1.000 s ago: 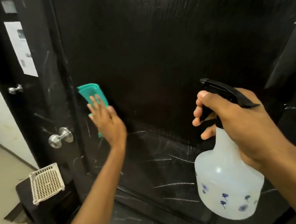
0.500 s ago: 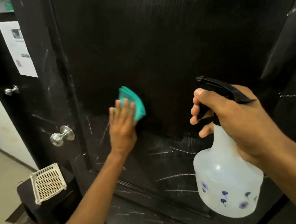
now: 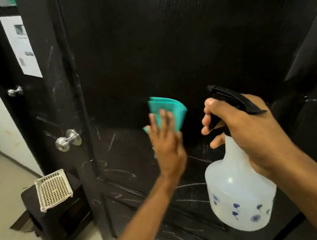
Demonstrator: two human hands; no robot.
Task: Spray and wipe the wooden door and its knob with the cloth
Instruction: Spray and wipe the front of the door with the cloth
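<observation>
doors: we count one dark door (image 3: 160, 48), its lower panel crossed by pale scratches.
knobs: two in our view, one silver knob (image 3: 67, 140) on the door's edge and a second knob (image 3: 14, 91) farther left on another dark surface.
cloths: one teal cloth (image 3: 169, 109), folded, flat against the door at mid height, just left of the bottle's trigger.
bottles: one white bottle (image 3: 237, 193) with blue flower prints and a black spray head, held upright in front of the door, nozzle toward it.
left hand: our left hand (image 3: 167, 146) presses the cloth on the door with straight fingers spread over it; it is blurred.
right hand: our right hand (image 3: 249, 132) grips the bottle's neck, fingers curled round the trigger.
others: one white basket (image 3: 53, 190) on a dark stool (image 3: 30, 196) by the door's foot; one paper (image 3: 19, 44) stuck at the upper left.
change: the cloth and our left hand have gone right across the door since a second ago, from near the door's left edge to beside the bottle; our right hand keeps the bottle in about the same spot.
</observation>
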